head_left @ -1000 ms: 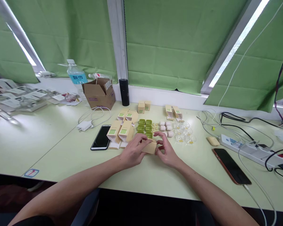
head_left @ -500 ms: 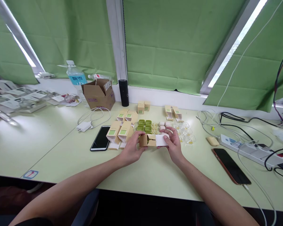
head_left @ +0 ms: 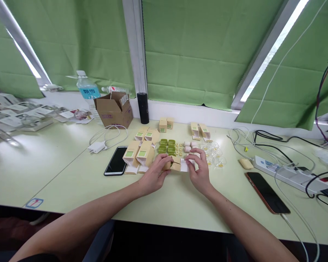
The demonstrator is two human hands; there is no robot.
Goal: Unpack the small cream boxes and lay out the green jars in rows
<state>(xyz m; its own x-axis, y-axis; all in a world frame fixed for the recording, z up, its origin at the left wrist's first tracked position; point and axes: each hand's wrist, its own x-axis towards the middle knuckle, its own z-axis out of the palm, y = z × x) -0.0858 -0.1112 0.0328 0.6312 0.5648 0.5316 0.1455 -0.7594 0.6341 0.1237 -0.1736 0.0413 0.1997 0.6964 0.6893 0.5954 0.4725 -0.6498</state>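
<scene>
My left hand (head_left: 154, 175) grips the left end of a small kraft cardboard box (head_left: 176, 166), whose end flaps stand open. At its other end, the thumb and fingers of my right hand (head_left: 200, 174) pinch the edge of the box's white flap (head_left: 183, 166). Just behind lie small green square cups (head_left: 167, 142), tiny yellowish pieces (head_left: 178, 149) and pale pink rounded pieces (head_left: 187, 149), partly hidden by my hands. Clear plastic pieces (head_left: 218, 160) with yellow spots lie to the right of my right hand. Several folded kraft boxes (head_left: 144, 153) with green labels stand left of my left hand.
A black phone (head_left: 116, 162) lies left of the boxes, another phone (head_left: 268, 193) at right beside a power strip (head_left: 284, 174) with cables. Further back stand more kraft boxes (head_left: 163, 125), a black cylinder (head_left: 143, 109), a brown carton (head_left: 114, 112) and a water bottle (head_left: 89, 92).
My right hand's fingers have shifted on the white flap, and less of the flap's white face shows. The box has stayed in my left hand at nearly the same place.
</scene>
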